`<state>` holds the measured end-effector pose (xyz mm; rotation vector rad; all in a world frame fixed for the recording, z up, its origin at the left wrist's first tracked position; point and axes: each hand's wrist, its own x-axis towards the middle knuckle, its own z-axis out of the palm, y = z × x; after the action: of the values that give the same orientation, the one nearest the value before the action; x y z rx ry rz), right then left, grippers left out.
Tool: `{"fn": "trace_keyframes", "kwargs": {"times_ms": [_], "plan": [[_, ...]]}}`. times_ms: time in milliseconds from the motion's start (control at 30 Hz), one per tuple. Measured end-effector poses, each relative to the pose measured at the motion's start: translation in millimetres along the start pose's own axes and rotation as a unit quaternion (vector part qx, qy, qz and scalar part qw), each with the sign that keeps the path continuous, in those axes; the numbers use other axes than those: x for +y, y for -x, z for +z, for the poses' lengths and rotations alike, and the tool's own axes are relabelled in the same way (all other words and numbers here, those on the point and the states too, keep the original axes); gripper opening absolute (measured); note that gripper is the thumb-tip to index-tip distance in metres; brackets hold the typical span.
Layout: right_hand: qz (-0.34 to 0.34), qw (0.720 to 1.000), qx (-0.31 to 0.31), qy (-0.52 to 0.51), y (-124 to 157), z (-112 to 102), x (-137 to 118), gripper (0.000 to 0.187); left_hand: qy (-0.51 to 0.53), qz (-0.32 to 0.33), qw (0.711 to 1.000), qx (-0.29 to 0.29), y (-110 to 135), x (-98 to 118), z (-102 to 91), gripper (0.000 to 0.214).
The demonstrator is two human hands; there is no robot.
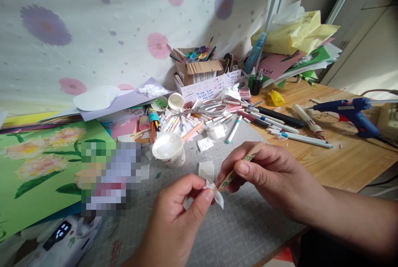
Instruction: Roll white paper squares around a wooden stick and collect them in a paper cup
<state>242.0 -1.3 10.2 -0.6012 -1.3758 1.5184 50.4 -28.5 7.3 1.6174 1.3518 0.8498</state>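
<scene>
White and thin, a curled paper scrap (219, 201) hangs above the near middle of a gray cutting mat (239, 229), pinched between the thumb and forefinger of a person's left hand (185, 207). From the right, the person's right hand (261, 171) keeps thumb and fingers closed on a flat wooden stick (230, 179) with green print, its lower end slanting down to the scrap; whether wood and paper actually touch is hard to tell. Paper this flimsy likely rewards a light pinch close to the stick's tip, with the wood laid flat rather than edge-on and short, gentle strokes to avoid a tear. Just beyond lies another white piece (206, 169), and to its left stands a paper cup (176, 160) holding a white substance. Markers crowd the far side, a blue glue gun (351, 111) rests at right, and a flower-covered green sheet (62, 186) spreads at left.
</scene>
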Motion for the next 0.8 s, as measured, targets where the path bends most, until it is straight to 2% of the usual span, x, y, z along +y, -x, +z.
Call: {"fn": "trace_keyframes", "kwargs": {"times_ms": [600, 800], "plan": [[-0.022, 0.997, -0.014, 0.068, 0.1, 2.2, -6.2, 0.017, -0.022, 0.006, 1.0, 0.02, 0.9, 3.0, 0.7, 0.019], [-0.012, 0.999, -0.012, 0.041, 0.6, 1.7, -3.6, 0.017, -0.015, 0.013, 1.0, 0.011, 0.8, 3.0, 0.2, 0.02]]}}
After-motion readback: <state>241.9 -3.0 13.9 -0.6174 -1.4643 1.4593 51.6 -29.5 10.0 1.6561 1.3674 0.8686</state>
